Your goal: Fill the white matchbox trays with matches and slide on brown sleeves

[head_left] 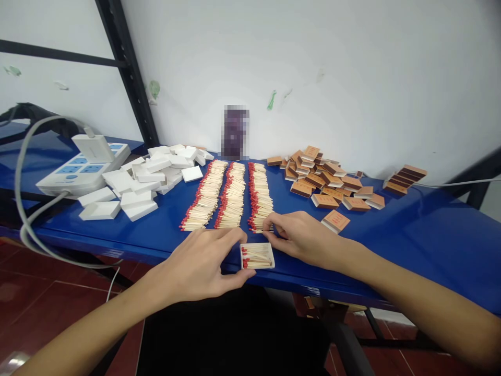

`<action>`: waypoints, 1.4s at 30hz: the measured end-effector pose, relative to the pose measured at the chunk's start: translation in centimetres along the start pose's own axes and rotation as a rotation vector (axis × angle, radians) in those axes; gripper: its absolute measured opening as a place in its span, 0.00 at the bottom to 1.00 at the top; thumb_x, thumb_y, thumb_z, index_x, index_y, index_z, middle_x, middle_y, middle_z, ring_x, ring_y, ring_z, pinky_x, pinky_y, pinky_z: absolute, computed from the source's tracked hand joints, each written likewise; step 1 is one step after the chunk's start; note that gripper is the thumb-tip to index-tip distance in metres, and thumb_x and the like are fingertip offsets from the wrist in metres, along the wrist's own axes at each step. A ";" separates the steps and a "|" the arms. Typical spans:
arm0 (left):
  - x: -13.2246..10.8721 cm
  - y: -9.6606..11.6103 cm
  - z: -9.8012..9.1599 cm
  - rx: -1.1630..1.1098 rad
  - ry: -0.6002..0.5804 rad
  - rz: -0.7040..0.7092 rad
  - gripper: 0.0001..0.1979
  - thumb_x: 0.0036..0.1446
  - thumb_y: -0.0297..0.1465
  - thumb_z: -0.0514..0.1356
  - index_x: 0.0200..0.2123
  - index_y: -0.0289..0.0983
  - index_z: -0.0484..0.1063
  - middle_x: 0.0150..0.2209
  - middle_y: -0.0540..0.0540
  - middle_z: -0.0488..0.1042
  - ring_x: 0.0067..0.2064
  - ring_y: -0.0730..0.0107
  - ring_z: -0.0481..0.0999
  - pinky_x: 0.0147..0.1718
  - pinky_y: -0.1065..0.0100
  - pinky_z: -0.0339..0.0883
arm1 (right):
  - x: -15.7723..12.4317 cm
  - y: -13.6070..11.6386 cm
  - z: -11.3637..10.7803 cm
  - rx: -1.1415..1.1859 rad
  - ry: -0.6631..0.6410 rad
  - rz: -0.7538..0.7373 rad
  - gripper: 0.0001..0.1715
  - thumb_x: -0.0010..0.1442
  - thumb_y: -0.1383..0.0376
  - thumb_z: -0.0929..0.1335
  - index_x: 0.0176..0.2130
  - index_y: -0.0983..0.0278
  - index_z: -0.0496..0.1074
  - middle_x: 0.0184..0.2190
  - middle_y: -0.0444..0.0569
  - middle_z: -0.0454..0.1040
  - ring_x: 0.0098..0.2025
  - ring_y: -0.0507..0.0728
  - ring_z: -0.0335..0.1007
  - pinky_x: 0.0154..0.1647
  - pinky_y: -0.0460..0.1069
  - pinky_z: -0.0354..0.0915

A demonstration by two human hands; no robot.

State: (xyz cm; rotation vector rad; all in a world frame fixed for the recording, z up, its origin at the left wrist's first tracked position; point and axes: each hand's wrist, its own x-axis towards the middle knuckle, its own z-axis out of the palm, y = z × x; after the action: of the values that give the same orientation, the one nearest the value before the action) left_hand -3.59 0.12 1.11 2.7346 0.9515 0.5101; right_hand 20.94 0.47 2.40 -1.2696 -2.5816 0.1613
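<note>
A white matchbox tray (273,249), partly filled with red-headed matches, sits at the table's front edge. My left hand (207,261) grips it from the left, thumb at the near side and fingers at the far side. Just beyond the tray, my right hand (301,237) pinches the tail ends of matches at the near end of the right-hand match row (259,196). How many matches are between those fingers is hidden. Two more rows lie left of it: a middle match row (233,196) and a left match row (206,196), all with heads pointing left.
White empty trays (135,183) are heaped at the left beside a power strip (74,175) with a plugged-in charger and cable. Orange-brown matchbox sleeves (324,177) form a pile at the right, with a short stack of boxes (407,178) farther right. A pixelated object (235,133) stands against the wall.
</note>
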 end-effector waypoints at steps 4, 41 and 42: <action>-0.1 -0.2 0.1 -0.016 0.002 0.013 0.14 0.59 0.41 0.61 0.43 0.41 0.64 0.29 0.54 0.66 0.28 0.69 0.68 0.27 0.69 0.56 | 0.0 -0.1 0.3 0.020 0.004 0.030 0.04 0.65 0.66 0.65 0.38 0.64 0.69 0.20 0.39 0.64 0.21 0.50 0.58 0.26 0.45 0.50; -0.2 -0.2 0.0 -0.030 0.010 0.050 0.14 0.60 0.39 0.62 0.44 0.42 0.62 0.28 0.56 0.63 0.26 0.71 0.66 0.27 0.71 0.55 | -0.2 -0.2 -0.7 -0.028 -0.070 0.051 0.09 0.65 0.64 0.66 0.44 0.64 0.74 0.23 0.42 0.67 0.24 0.51 0.61 0.28 0.46 0.50; -0.2 -0.2 0.0 -0.031 0.008 0.051 0.14 0.60 0.39 0.62 0.44 0.42 0.62 0.28 0.56 0.63 0.26 0.71 0.66 0.27 0.71 0.55 | -0.2 -0.2 -0.7 -0.024 -0.071 0.057 0.09 0.64 0.65 0.66 0.44 0.64 0.74 0.23 0.42 0.67 0.24 0.51 0.61 0.28 0.46 0.50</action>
State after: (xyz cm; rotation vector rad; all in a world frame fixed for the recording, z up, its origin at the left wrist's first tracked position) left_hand -3.82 0.18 1.00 2.7377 0.8701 0.5407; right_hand 21.10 0.15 3.13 -1.3713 -2.6149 0.1897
